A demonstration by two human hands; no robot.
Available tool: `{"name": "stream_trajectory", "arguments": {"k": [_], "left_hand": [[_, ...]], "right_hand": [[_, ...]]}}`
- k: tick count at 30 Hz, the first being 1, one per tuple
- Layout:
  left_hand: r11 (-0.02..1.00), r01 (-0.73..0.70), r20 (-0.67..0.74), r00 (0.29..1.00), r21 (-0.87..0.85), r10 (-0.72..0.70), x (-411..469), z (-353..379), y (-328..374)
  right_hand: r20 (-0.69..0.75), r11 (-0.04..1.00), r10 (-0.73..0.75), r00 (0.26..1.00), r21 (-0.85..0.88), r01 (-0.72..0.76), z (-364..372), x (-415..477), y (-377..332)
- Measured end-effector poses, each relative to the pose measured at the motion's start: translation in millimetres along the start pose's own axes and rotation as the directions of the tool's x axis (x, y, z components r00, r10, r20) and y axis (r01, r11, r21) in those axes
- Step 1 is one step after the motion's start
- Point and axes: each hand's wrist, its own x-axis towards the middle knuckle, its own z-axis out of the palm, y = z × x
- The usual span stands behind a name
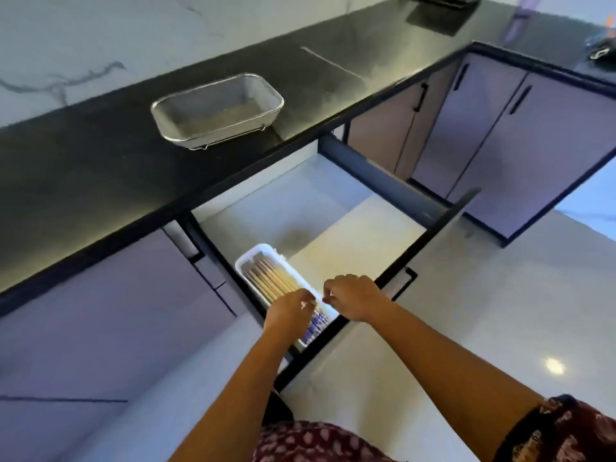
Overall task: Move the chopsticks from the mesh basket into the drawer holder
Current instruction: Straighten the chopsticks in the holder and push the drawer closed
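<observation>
An open drawer holds a white plastic holder (247, 260) at its front left corner. Several pale wooden chopsticks (271, 281) with blue patterned ends lie lengthwise in it. My left hand (289, 313) is over the holder's near half, fingers curled down onto the chopsticks. My right hand (354, 299) is just right of the holder, by its right rim, fingers curled with nothing visible in them. The wire mesh basket (218, 110) stands on the black counter behind the drawer, and I see no chopsticks in it.
The drawer's dark front panel (416, 255) juts out to the right of my hands. The drawer floor (333, 221) beyond the holder is pale and bare. Lavender cabinet doors (500, 128) run along the corner. A dark flat object (436, 15) lies at the counter's far end.
</observation>
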Motion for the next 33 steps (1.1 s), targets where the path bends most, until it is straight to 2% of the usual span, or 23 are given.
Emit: {"name": "stream_trajectory", "arguments": {"k": [3,6,9,12,15,19,28,33], "left_hand": [[0.999,-0.004,-0.023,1.0,0.041,0.005,-32,21,26],[0.989,0.05,-0.119,0.992,0.141,-0.033,-55,35,35],[0.928,0.034,-0.258,0.964,0.372,0.068,-70,43,30],[0.882,0.006,-0.263,0.955,0.471,0.134,-74,49,25],[0.853,-0.023,-0.264,0.946,0.521,0.186,-73,52,25],[0.827,-0.053,-0.262,0.935,0.56,0.238,-71,50,25],[0.789,0.001,-0.295,0.928,0.615,0.229,-29,3,3],[0.771,0.017,-0.335,0.907,0.636,0.256,9,-33,-21]], "right_hand": [[-0.086,0.987,-0.089,0.992,-0.142,0.076,4,-21,12],[-0.115,0.979,-0.156,0.981,-0.152,0.138,6,-33,24],[-0.111,0.969,-0.211,0.971,-0.155,0.193,9,-43,39],[-0.072,0.974,-0.183,0.98,-0.148,0.171,8,-48,55],[-0.065,0.981,-0.13,0.989,-0.151,0.119,3,-45,65],[-0.062,0.978,-0.134,0.989,-0.167,0.122,1,-39,68],[-0.042,0.974,-0.188,0.981,-0.139,0.181,-21,28,47],[0.018,0.966,-0.233,0.972,-0.111,0.234,-44,82,29]]}}
